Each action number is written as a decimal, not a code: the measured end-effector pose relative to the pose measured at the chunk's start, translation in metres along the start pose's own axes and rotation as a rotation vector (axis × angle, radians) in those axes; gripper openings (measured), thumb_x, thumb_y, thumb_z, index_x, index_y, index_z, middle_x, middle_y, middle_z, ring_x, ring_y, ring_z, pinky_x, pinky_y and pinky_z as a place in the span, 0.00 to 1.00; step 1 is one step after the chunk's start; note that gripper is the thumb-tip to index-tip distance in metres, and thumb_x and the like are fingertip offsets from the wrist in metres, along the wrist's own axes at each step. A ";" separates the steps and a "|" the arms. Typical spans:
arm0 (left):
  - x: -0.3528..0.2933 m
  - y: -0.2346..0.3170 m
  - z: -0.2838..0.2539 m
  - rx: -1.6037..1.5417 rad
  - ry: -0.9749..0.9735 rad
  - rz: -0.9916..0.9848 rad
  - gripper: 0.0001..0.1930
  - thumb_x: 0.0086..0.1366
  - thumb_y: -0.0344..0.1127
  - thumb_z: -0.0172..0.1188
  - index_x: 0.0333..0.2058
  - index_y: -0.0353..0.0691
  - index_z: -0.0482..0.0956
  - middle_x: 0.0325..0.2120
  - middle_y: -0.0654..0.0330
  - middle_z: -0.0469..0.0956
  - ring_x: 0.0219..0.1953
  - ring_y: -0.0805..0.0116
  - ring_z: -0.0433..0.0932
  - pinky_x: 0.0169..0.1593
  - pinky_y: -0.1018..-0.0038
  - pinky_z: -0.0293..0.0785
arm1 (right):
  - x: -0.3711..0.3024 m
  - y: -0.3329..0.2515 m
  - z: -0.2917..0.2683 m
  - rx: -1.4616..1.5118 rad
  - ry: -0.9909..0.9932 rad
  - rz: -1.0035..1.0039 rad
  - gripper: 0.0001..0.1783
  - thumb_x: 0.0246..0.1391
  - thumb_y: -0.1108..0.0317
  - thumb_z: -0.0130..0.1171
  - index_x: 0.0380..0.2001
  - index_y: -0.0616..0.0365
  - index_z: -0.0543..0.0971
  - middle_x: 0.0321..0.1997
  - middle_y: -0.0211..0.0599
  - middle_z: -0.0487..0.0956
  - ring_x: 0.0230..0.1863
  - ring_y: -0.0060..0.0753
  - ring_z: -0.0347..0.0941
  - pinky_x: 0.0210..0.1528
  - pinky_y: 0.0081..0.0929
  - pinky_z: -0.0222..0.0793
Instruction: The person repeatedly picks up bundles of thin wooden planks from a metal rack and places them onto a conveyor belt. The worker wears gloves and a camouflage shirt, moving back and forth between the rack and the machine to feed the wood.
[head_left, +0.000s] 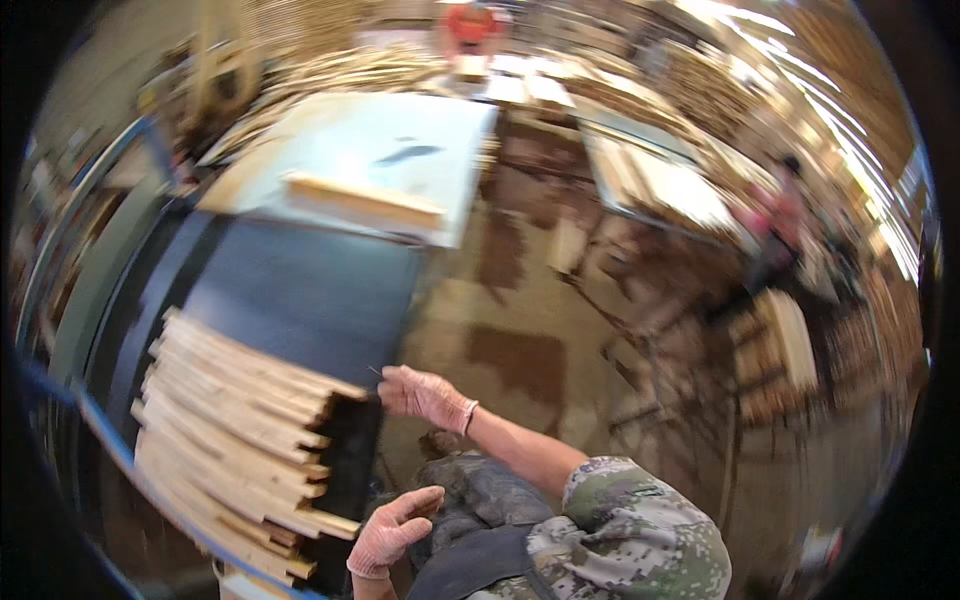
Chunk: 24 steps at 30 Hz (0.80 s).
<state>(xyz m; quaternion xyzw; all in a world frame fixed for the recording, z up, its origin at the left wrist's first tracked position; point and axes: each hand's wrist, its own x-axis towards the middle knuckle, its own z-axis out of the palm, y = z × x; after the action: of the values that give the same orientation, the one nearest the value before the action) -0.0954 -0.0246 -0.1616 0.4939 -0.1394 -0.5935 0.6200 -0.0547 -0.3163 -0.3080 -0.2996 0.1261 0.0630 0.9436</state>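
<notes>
Both my hands wear pinkish knit gloves. My right hand (425, 397) reaches across to the table's right edge, close to the ends of the upper wooden strips. Its fingers are drawn together, and a tiny thin sliver shows at the fingertips, too small to name. Lower down, my left hand (392, 535) is beside the lower strips, thumb apart from the fingers, with nothing seen in it. The pale wooden strips (230, 420) lie side by side on the black tabletop (310, 285), their right ends uneven.
Beyond the black surface stands a light blue table (330, 140) with a wooden board (365, 203) on it. A blue rail (110, 440) runs along the left. Another table (650, 190) bears boards at the right. One person (472, 30) is at the back, another (785, 220) at the right.
</notes>
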 end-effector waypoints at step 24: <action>0.143 -0.456 0.295 0.848 -0.135 -0.785 0.20 0.75 0.53 0.57 0.44 0.40 0.84 0.35 0.61 0.81 0.42 0.63 0.79 0.48 0.66 0.78 | -0.868 0.518 -0.213 0.107 1.810 0.313 0.30 0.66 0.39 0.57 0.37 0.57 0.88 0.35 0.40 0.87 0.39 0.40 0.82 0.44 0.42 0.75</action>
<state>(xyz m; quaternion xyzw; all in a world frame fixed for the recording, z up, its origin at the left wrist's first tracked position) -0.5554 -0.1937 -0.4363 0.6748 -0.2109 -0.7013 0.0913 -1.0316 -0.0567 -0.5209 -0.1700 0.8584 -0.0746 0.4782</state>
